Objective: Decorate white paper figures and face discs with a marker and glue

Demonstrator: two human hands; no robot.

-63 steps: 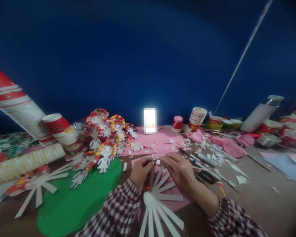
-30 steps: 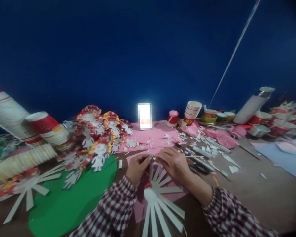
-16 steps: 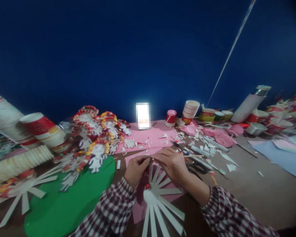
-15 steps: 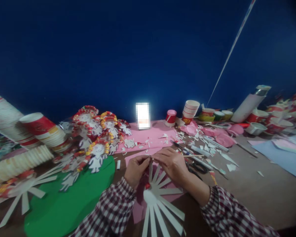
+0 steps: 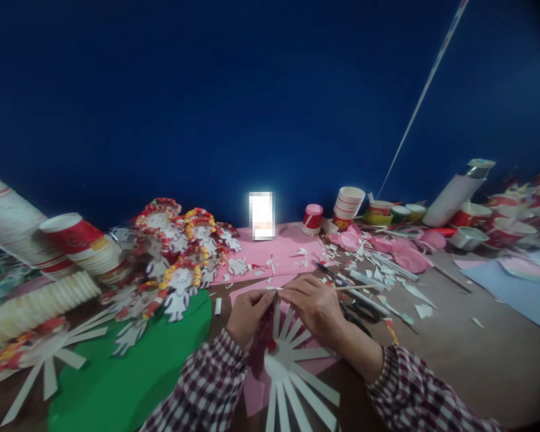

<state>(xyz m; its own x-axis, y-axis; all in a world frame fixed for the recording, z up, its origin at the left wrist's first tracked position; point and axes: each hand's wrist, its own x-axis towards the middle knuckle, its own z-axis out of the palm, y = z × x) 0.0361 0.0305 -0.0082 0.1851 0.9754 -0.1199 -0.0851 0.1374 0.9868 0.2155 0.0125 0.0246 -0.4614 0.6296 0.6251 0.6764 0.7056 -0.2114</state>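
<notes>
A paper cup cut into white strips (image 5: 279, 365) lies fanned out on pink paper (image 5: 255, 384), with a small red piece (image 5: 271, 345) near its centre. My left hand (image 5: 247, 315) pinches the far tip of one upright strip from the left. Close against it, my right hand (image 5: 317, 306) has its fingers closed on the same tip from the right. A thin stick (image 5: 360, 287) shows just beyond my right hand. The strip's end is mostly hidden by my fingertips.
Paper figures with beaded rings (image 5: 177, 288) and green paper (image 5: 130, 372) lie at the left, by stacked cups (image 5: 78, 240). Scissors (image 5: 364, 311), paper scraps (image 5: 425, 311) and a pencil (image 5: 452, 279) lie right. A bright phone-like screen (image 5: 261, 215) stands at the back.
The whole scene sits slightly lower in view. Both hands keep their hold at the strip's tip, with only small finger movement.
</notes>
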